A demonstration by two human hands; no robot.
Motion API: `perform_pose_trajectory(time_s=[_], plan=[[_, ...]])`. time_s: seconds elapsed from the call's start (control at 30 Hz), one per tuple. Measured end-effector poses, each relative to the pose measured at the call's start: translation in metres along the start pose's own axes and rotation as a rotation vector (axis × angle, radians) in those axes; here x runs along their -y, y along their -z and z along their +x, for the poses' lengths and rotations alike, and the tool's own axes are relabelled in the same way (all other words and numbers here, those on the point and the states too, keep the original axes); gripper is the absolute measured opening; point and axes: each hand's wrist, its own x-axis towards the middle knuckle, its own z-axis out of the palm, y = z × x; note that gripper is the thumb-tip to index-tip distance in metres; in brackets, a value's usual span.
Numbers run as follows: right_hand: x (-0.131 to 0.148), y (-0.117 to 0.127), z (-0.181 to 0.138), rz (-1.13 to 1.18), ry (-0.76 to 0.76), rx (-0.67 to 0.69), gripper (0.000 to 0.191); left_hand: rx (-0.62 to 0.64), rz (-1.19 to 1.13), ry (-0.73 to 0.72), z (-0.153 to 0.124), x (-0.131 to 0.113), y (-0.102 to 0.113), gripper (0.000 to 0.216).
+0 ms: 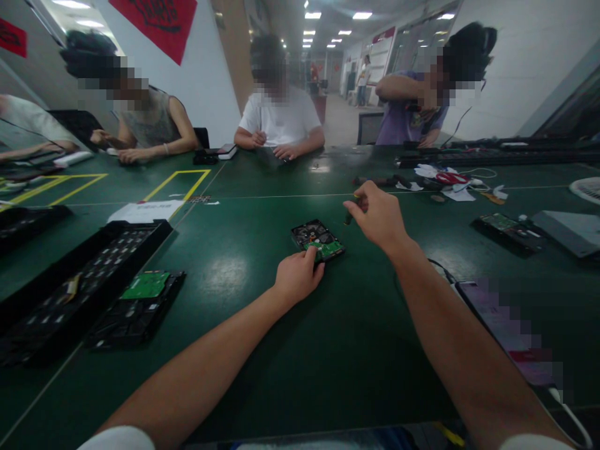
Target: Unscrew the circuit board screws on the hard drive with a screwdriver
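Note:
A black hard drive (317,239) with a green circuit board lies on the green table (262,325) in front of me. My left hand (298,275) rests at its near edge, fingers curled against it and holding it in place. My right hand (377,215) hovers just right of the drive, closed in a pinch around a small dark tool (349,216) that looks like a screwdriver, its tip pointing down beside the drive.
A long black tray (70,281) and another drive with a green board (140,306) lie at the left. More drives (509,228), cables and white scraps (445,178) sit at the right, with a phone (501,325) near my right arm. Three people sit across the table.

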Motion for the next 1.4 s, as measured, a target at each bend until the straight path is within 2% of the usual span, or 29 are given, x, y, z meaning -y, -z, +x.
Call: perform_pose_trajectory(time_s=[0.13,0.33,0.57,0.73,0.93,1.17,1.4], plan=[[0.0011,-0.0005,0.0003,-0.019,0.046,-0.003,0.011,0.004,-0.006,0.0,-0.0002,-0.0014,0.0008,0.041],[-0.0059,-0.0032,0.0008,0.024,-0.067,-0.048,0.018,0.014,-0.014,0.004,-0.001,-0.002,0.0038,0.041],[-0.0015,-0.0025,0.0002,0.006,0.026,-0.006,0.013,0.004,-0.008,0.004,-0.0006,-0.0015,0.002,0.04],[-0.0042,-0.0047,0.0001,0.025,-0.051,-0.028,0.018,0.005,0.009,0.0,-0.0006,-0.001,0.0009,0.041],[-0.0012,-0.0036,-0.0002,-0.004,0.048,0.004,0.015,0.006,0.003,0.004,-0.0004,-0.002,0.0018,0.042],[-0.0061,-0.0061,0.0009,0.056,-0.03,-0.023,0.017,0.023,-0.014,0.011,-0.0007,-0.0024,0.0041,0.042],[0.0017,-0.0026,-0.0005,-0.002,0.067,0.014,0.015,0.019,-0.013,0.01,-0.0005,-0.0017,0.004,0.042]])
